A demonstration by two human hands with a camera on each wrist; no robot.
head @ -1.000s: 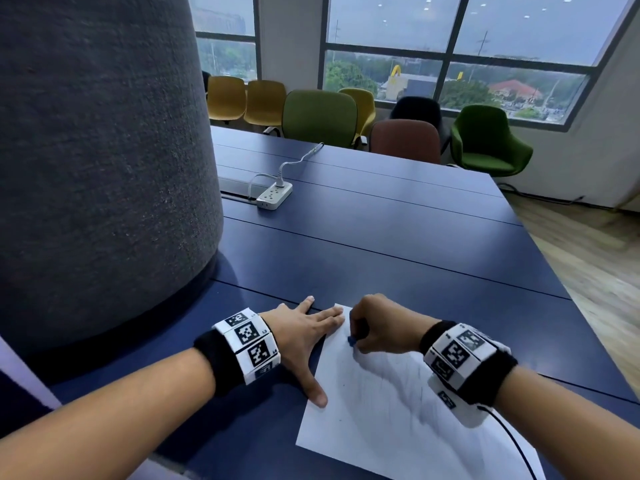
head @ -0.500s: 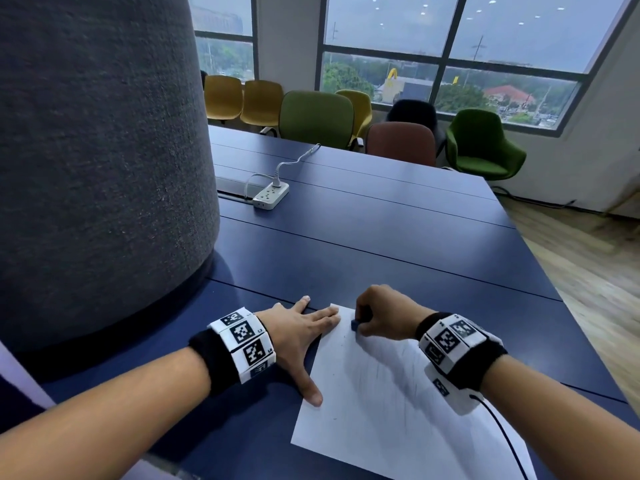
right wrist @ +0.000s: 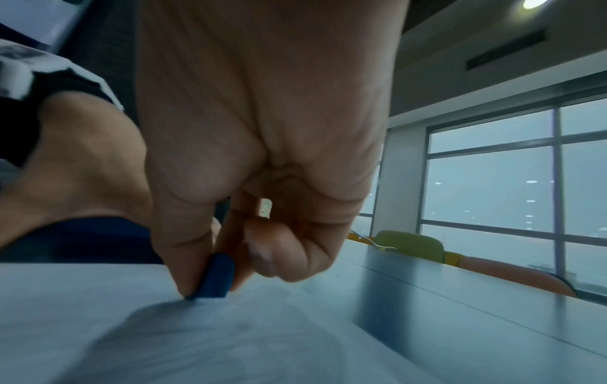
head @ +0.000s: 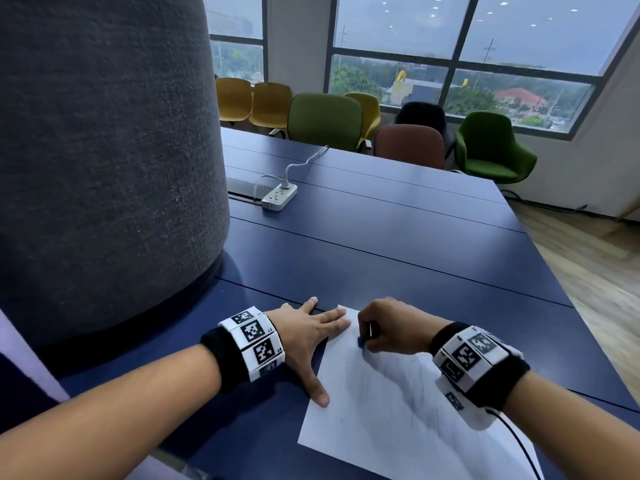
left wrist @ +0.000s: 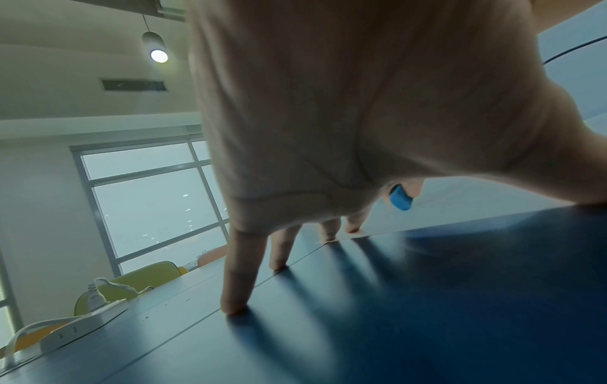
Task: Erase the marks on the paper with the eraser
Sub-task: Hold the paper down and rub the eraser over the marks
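I am watching the right hand [head: 391, 327] pinching a small blue eraser [head: 361, 342] between thumb and curled fingers, its lower end pressing on the far left corner of the white paper [head: 398, 427]. The paper is lying flat on the dark blue table [head: 381, 244], with faint grey pencil marks [head: 384, 386] showing below the eraser. The left hand [head: 308, 332] is lying spread and flat beside it, fingers straight, fingertips pressing the paper's far left corner and the thumb resting along its left edge. Farther back on the table, a white power strip [head: 279, 196] is sitting near a large grey felt-covered column [head: 104, 150], with coloured chairs [head: 325, 116] lining the windows.
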